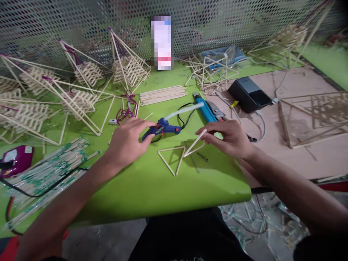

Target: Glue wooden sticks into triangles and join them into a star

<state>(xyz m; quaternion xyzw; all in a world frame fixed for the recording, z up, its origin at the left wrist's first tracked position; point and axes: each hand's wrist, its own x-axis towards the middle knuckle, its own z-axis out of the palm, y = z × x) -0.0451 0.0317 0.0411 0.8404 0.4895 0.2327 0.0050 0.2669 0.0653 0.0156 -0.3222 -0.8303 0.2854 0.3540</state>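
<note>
My left hand (pixel 130 141) has its thumb and forefinger around the front part of a blue glue gun (pixel 164 127), which lies on the green table cover with a white glue stick coming out of it. Between the thumb and fingers of my right hand (pixel 225 136) is the upper end of a thin wooden stick (pixel 195 143). That stick slants down to the corner of a small stick triangle (pixel 166 149), which rests on the cover in front of the glue gun.
Blue-handled cutters (pixel 205 110) and a black device (pixel 250 95) are behind my right hand. A bundle of sticks (pixel 163 95) lies farther back. Stick frames (pixel 130 70) stand left, near wrapped sticks (pixel 54 170). A phone (pixel 163 43) leans on the mesh.
</note>
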